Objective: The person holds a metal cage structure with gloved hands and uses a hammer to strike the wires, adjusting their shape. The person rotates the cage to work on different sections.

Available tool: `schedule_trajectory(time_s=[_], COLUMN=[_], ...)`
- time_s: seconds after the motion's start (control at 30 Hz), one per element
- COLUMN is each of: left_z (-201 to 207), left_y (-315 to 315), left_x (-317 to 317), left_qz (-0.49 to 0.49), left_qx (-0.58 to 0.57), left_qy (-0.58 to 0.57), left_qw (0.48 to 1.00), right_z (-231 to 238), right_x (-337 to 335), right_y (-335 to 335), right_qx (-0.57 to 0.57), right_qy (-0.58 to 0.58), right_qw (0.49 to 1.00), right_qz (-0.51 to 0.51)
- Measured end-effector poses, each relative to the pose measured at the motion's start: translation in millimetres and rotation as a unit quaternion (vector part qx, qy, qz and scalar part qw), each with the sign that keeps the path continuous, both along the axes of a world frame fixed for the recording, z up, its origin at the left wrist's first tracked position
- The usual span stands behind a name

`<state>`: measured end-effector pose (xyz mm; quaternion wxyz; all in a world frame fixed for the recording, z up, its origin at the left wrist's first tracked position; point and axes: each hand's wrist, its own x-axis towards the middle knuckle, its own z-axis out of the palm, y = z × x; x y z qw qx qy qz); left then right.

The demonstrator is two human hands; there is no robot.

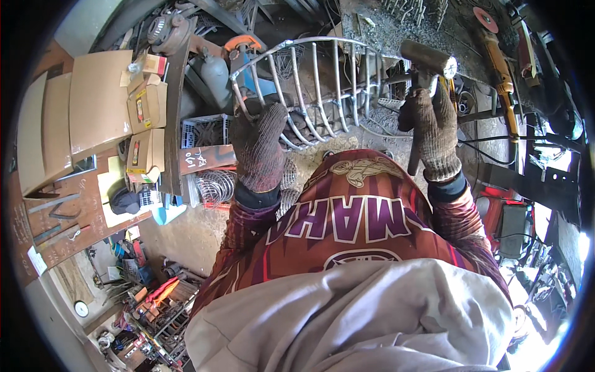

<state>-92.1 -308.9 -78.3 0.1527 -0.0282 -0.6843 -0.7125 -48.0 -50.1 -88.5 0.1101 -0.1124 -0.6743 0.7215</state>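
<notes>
My left hand, in a brown knitted work glove, is closed around the near left end of a curved rack of welded metal rods. The rack has a bent outer rim with several curved bars across it, and it reaches away to the right in front of me. My right hand, gloved the same way, grips a hammer. Its thick head sits above the fist, close to the rack's right end, and its handle pokes out below the hand. The fingertips of both hands are partly hidden.
A cluttered metal workbench lies ahead. At the right hangs a long orange power tool with a disc and cables. Cardboard boxes, a grey cylinder, a plastic crate and wire coils crowd the left.
</notes>
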Motion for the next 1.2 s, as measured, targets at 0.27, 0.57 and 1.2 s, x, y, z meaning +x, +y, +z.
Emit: schedule_trajectory(time_s=[0.27, 0.57, 1.2], left_z=[14, 35, 53], left_y=[1, 6, 11], left_x=[-4, 7, 9], left_qz=[-0.068, -0.117, -0.161], left_qx=[-0.006, 0.010, 0.113], left_qy=[-0.017, -0.078, -0.143], left_qw=[0.998, 0.990, 0.970], right_z=[-17, -7, -20], right_x=[-19, -26, -39], right_y=[21, 22, 8], right_qx=[0.149, 0.163, -0.130], right_qy=[0.108, 0.131, 0.065], right_qw=[0.981, 0.977, 0.989], right_qz=[-0.059, -0.034, -0.006])
